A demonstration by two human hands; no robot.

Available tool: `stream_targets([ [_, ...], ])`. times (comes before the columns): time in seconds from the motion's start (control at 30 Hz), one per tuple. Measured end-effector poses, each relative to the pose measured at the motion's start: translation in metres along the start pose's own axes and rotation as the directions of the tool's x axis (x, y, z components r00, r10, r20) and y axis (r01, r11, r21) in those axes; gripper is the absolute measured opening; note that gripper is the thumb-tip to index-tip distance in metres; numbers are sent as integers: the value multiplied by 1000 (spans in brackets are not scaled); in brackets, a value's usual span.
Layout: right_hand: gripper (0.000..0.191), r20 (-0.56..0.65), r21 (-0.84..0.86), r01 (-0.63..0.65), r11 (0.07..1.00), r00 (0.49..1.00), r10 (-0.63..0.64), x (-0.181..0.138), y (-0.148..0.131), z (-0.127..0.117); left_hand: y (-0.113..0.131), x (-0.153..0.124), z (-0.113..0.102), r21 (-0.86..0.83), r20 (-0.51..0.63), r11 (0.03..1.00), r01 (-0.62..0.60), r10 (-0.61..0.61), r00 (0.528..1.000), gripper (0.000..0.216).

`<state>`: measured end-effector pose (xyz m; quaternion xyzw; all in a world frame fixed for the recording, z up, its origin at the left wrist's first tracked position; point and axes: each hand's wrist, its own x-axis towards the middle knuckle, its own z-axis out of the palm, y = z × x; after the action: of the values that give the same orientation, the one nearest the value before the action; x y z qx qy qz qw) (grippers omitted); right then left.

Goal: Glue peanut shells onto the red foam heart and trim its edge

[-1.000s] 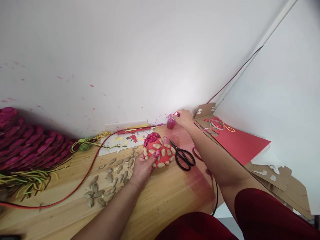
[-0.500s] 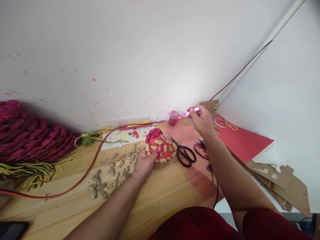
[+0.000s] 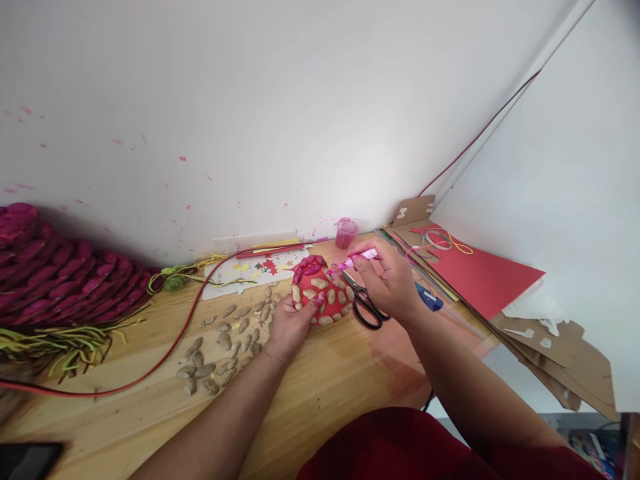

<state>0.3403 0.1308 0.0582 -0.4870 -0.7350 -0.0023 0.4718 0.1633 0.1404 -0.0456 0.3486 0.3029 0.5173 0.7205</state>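
Note:
My left hand (image 3: pixel 293 327) is closed on the edge of a red round piece (image 3: pixel 329 309) covered with peanuts, its thumb across the front. Pale peanuts fill most of the piece; those along its upper left edge are coated magenta. In my right hand (image 3: pixel 389 280) is a paint-stained paintbrush (image 3: pixel 350 263), its tip at a peanut near the top of the piece. Behind them, against the wall, stands a clear cup of pink paint (image 3: pixel 346 235). Black-handled scissors (image 3: pixel 369 315) lie just right of the piece, partly hidden by my right hand.
Loose peanuts (image 3: pixel 225 343) are scattered at left. A red cord (image 3: pixel 186 323) crosses the wooden table. Far left sits a large magenta layered object (image 3: pixel 70 273). A blue cutter (image 3: pixel 429 297), red paper (image 3: pixel 493 283) and cardboard (image 3: pixel 580 360) lie to the right.
My right hand has brought the paintbrush from beside the paint cup down and left to the peanut-covered piece. The left hand keeps its hold almost unmoved.

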Motion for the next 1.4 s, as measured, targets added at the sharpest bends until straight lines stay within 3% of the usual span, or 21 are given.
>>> stream_targets([
  [0.53,8,-1,-79,46,996,999,-47,-1,3,3,-3,1,-2,-7,3,1000,-2,2,1000,49],
  [0.8,9,62,-104,57,993,997,-51,-8,-2,-6,-3,0,-3,7,5,1000,5,-5,1000,44],
  [1.17,8,105,-182,126,975,989,-108,9,-11,5,-1,0,-1,36,-6,999,4,-4,1000,50],
  [1.4,9,157,-184,171,968,977,-143,0,-11,4,-4,0,-2,18,-13,1000,-9,9,1000,50],
])
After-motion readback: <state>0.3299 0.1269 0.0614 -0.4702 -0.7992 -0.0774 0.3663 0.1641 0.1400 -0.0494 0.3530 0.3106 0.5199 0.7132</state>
